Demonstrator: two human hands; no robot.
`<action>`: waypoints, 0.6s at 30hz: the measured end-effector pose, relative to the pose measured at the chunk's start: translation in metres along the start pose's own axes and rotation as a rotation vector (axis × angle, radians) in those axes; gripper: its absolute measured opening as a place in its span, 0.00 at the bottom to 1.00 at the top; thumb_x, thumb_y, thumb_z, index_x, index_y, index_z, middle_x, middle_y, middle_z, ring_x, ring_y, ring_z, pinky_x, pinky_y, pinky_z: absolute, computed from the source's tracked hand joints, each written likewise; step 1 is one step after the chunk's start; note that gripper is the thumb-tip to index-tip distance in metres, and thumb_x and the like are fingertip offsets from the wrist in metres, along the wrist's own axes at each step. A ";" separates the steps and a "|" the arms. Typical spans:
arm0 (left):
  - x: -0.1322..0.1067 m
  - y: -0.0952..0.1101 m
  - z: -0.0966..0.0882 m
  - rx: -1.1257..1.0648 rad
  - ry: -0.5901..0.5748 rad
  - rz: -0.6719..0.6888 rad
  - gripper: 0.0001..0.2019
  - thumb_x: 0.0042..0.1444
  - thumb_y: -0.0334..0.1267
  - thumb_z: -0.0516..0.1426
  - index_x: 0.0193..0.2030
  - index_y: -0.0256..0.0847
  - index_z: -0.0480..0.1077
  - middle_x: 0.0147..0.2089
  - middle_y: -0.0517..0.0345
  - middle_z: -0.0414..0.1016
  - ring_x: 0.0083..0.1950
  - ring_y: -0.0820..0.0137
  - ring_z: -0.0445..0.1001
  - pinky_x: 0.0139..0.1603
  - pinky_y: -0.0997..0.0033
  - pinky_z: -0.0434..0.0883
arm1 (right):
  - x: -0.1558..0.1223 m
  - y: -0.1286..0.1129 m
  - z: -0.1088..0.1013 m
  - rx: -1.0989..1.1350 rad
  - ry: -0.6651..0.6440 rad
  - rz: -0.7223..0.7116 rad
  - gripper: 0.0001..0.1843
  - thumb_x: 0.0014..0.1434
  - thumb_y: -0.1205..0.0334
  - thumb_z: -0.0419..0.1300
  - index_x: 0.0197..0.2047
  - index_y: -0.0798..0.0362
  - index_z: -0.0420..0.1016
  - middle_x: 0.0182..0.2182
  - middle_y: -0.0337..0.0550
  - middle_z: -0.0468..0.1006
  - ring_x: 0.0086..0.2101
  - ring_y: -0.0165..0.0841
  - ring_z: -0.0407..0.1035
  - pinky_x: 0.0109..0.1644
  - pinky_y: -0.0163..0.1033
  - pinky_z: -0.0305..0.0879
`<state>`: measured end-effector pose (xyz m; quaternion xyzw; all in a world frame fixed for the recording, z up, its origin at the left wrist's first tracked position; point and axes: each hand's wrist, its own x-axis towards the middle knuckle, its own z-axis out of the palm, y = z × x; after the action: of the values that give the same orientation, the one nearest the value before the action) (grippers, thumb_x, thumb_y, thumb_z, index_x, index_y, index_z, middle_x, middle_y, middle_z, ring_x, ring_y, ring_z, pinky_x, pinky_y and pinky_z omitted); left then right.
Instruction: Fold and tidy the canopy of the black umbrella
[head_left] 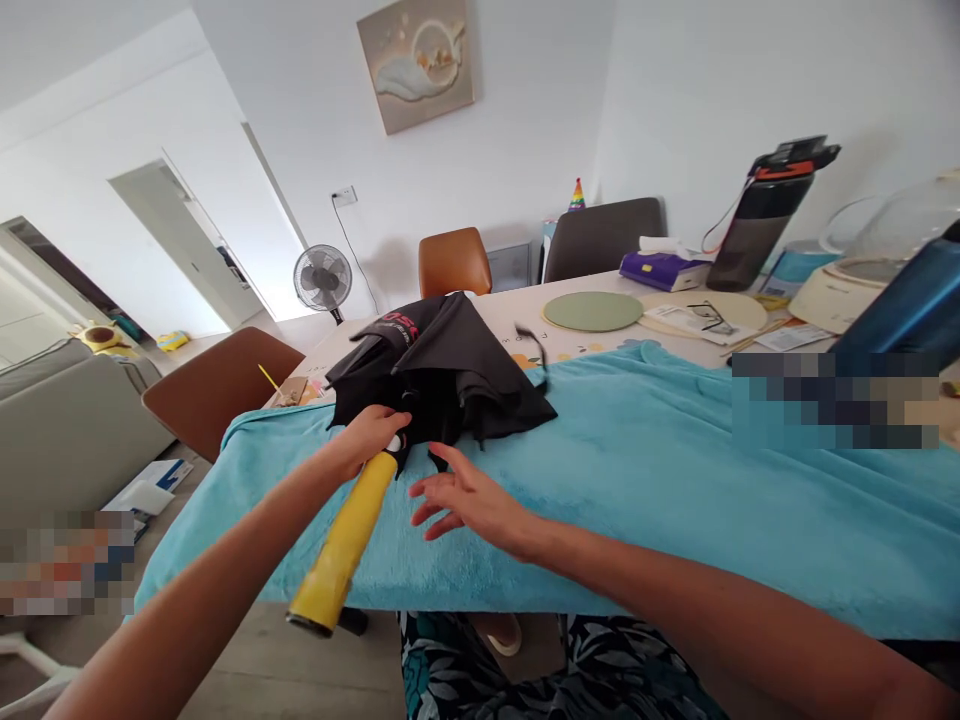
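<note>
Left hand at the neck of a half-gathered umbrella, right hand free

The black umbrella [461, 345] lies left of the frame's centre, its canopy loose and folded in uneven flaps over the blue blanket [637, 480]; its yellow handle [349, 540] slants down toward the lower left, the end jutting past the blanket's near edge. The step in hand looks like steadying the umbrella at its neck while the cloth is handled; a next move on the slack folds would call for the left hand to hold firm and the right to reach up and take fabric.

The left hand [364, 442] comes in from the lower left corner, forearm nearly straight; it appears clasped where the handle meets the canopy, the thumb laid forward beside a white button [394, 443], though most of its fingers are hidden. The right hand [476, 505], entering from the lower right, hovers just below the canopy, palm turned inward and fingers spread, pinching nothing; its uppermost fingertip is close to a dark hanging piece of cloth [437, 461], and whether they touch I cannot tell.
</note>
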<state>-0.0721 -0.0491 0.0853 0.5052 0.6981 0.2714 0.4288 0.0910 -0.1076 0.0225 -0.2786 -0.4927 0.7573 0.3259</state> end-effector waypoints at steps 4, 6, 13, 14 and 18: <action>-0.004 -0.010 0.020 -0.420 -0.122 -0.176 0.12 0.56 0.42 0.52 0.34 0.33 0.69 0.18 0.59 0.66 0.15 0.75 0.63 0.15 0.77 0.60 | -0.005 0.005 -0.002 -0.161 -0.018 -0.165 0.33 0.58 0.59 0.55 0.64 0.46 0.48 0.49 0.49 0.68 0.43 0.33 0.70 0.45 0.45 0.68; -0.005 -0.012 0.025 -0.557 -0.182 -0.208 0.12 0.57 0.40 0.51 0.36 0.32 0.68 0.17 0.60 0.65 0.16 0.76 0.63 0.16 0.78 0.63 | -0.003 0.005 -0.005 -0.217 0.049 -0.265 0.26 0.60 0.59 0.54 0.61 0.47 0.54 0.51 0.48 0.68 0.48 0.34 0.67 0.50 0.45 0.65; -0.008 -0.013 0.032 -0.844 -0.278 -0.201 0.14 0.60 0.39 0.46 0.39 0.31 0.67 0.21 0.56 0.68 0.22 0.70 0.71 0.18 0.73 0.70 | 0.015 -0.015 -0.027 -0.398 0.306 -0.325 0.14 0.59 0.62 0.52 0.50 0.50 0.65 0.45 0.45 0.73 0.45 0.34 0.68 0.52 0.44 0.61; -0.009 -0.013 0.034 -0.888 -0.287 -0.197 0.13 0.60 0.38 0.46 0.40 0.31 0.67 0.22 0.55 0.69 0.23 0.69 0.72 0.17 0.74 0.70 | 0.018 -0.017 -0.030 -0.389 0.322 -0.319 0.14 0.59 0.62 0.53 0.49 0.51 0.66 0.43 0.44 0.73 0.44 0.33 0.69 0.51 0.43 0.61; -0.011 -0.017 0.049 -0.995 -0.312 -0.192 0.12 0.59 0.36 0.47 0.37 0.30 0.68 0.25 0.53 0.71 0.23 0.71 0.72 0.17 0.74 0.71 | 0.030 -0.018 -0.035 -0.295 0.366 -0.250 0.09 0.58 0.60 0.54 0.41 0.53 0.67 0.31 0.39 0.74 0.33 0.29 0.69 0.46 0.39 0.62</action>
<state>-0.0355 -0.0681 0.0512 0.2087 0.4559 0.4509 0.7385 0.1027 -0.0594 0.0238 -0.3925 -0.5612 0.5682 0.4563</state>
